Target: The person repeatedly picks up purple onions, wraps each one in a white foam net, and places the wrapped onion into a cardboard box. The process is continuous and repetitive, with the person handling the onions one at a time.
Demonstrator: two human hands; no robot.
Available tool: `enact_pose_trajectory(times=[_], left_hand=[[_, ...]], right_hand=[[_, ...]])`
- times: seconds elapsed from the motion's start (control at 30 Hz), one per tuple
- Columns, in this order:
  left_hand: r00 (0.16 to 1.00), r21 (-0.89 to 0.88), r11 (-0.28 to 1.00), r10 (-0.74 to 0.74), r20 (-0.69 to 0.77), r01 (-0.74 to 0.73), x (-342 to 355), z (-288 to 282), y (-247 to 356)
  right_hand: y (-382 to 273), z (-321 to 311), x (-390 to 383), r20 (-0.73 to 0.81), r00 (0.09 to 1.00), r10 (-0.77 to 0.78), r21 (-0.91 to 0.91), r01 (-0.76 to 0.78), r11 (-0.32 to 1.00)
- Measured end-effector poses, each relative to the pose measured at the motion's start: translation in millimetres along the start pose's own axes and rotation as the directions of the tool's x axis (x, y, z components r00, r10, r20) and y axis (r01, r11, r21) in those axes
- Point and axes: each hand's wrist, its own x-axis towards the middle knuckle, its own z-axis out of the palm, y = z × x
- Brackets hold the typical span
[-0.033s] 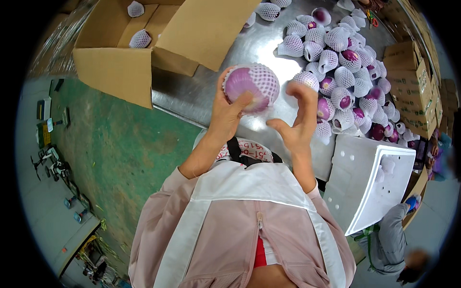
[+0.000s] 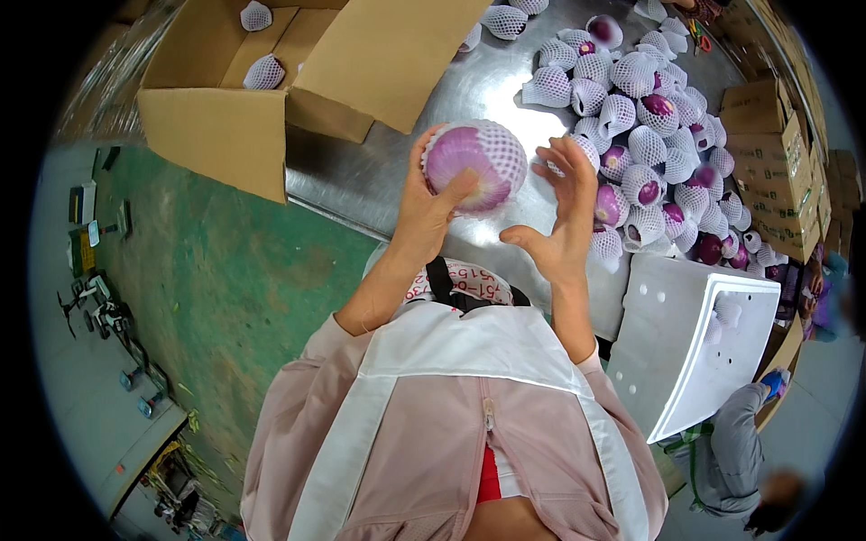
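Steel worktop [image 2: 338,185], head view: L hand [image 2: 422,206] fingers grasp an onion [image 2: 453,162] over it, net [image 2: 505,155] only part-covering, so prob. unfinished. R hand [image 2: 568,212], just to its right, holds nothing, fingers spread. Done: 2 netted pcs in box [image 2: 212,126], far left. Pile [image 2: 647,144] at right, mostly netted, isn't boxed.
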Motion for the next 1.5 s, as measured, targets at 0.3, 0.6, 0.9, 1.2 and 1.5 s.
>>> enact_pose_trajectory(times=[0.3, 0.6, 0.9, 1.2, 1.5], left_hand=[[1.0, 0.59, 0.808, -0.003, -0.002, 0.004, -3.3, -13.0, -5.1], [0.874, 0.89, 0.225, 0.387, 0.293, -0.398, 0.5, -19.7, 0.7], [0.881, 0.585, 0.668, 0.423, 0.21, -0.46, -9.8, -34.6, 44.3], [0.932, 0.595, 0.718, 0.289, 0.219, -0.362, -7.8, -91.0, 81.3], [0.944, 0.608, 0.731, 0.165, 0.285, -0.311, -2.3, -126.1, 99.3]], right_hand=[[25.5, 3.3, -9.5, 0.039, 0.918, 0.394, 0.179, -0.394, 0.901], [35.0, 9.8, -15.4, -0.008, 0.914, 0.405, 0.114, -0.401, 0.909], [10.1, 40.8, 8.9, -0.02, 0.918, 0.395, 0.32, -0.369, 0.873], [-56.7, 149.3, 203.5, 0.299, 0.93, -0.214, -0.151, 0.268, 0.951], [76.1, 342.3, 279.5, 0.88, 0.473, 0.042, -0.422, 0.738, 0.527]])
